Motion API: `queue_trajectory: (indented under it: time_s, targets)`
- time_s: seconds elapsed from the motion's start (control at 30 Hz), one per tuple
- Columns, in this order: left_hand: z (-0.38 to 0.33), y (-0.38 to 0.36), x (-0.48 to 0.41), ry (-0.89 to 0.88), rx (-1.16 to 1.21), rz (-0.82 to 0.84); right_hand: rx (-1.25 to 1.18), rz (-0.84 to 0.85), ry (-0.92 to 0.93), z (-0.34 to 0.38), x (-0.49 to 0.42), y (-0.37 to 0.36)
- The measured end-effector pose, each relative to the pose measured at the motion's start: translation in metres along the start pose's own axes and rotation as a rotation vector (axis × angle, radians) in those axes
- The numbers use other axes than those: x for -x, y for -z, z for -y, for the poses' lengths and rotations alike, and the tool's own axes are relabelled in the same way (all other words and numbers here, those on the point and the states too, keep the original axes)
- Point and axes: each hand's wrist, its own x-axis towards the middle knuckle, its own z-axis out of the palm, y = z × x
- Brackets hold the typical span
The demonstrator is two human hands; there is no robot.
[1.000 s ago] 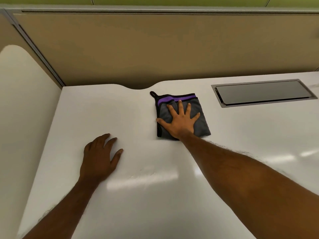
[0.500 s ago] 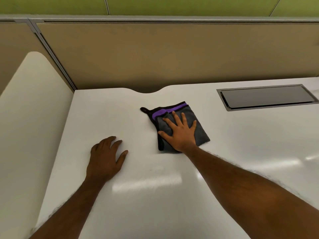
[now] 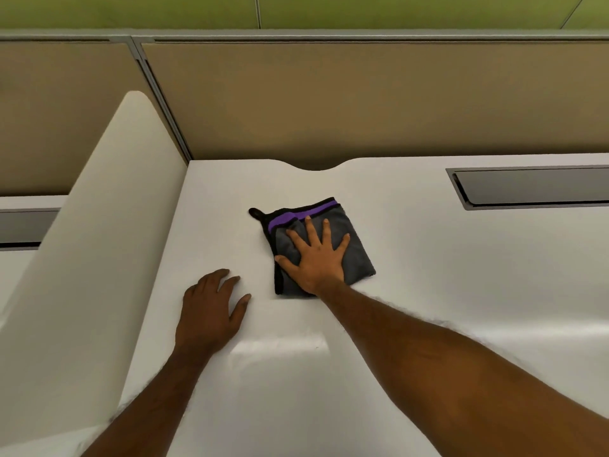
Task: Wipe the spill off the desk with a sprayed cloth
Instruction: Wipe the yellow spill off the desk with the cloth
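Note:
A folded grey cloth (image 3: 357, 255) with a black edge, a purple stripe and a small hanging loop lies flat on the white desk (image 3: 428, 291). My right hand (image 3: 316, 255) presses on it, palm down, with the fingers spread and straight. To the left of the cloth, my left hand (image 3: 211, 308) rests flat on the bare desk, a short gap from the cloth's edge. A faint wet sheen (image 3: 280, 346) shows on the desk nearer to me than the cloth. No spray bottle is in view.
A white side panel (image 3: 99, 242) rises along the desk's left edge. Tan partition walls (image 3: 362, 100) close the back. A grey recessed cable tray (image 3: 534, 188) sits at the back right, and a curved notch (image 3: 316, 166) cuts the desk's rear edge.
My right hand has slid the cloth slightly left and toward me, turning it a little. The view has tilted up and left. My left hand stays planted on the desk.

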Motion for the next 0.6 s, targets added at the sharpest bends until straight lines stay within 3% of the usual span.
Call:
queue_trajectory:
  time_s: [0.17, 0.43, 0.6]
  targets:
    - [0.003, 0.003, 0.000, -0.022, -0.010, -0.001, 0.008, -0.027, 0.108, -0.011, 0.028, -0.005]
    - [-0.011, 0.000, 0.022, -0.050, -0.007, -0.008, -0.070, -0.087, -0.208, -0.095, 0.078, 0.007]
    - [-0.019, -0.005, 0.047, -0.056, 0.020, -0.014, -0.106, -0.077, -0.259, -0.070, 0.103, 0.000]
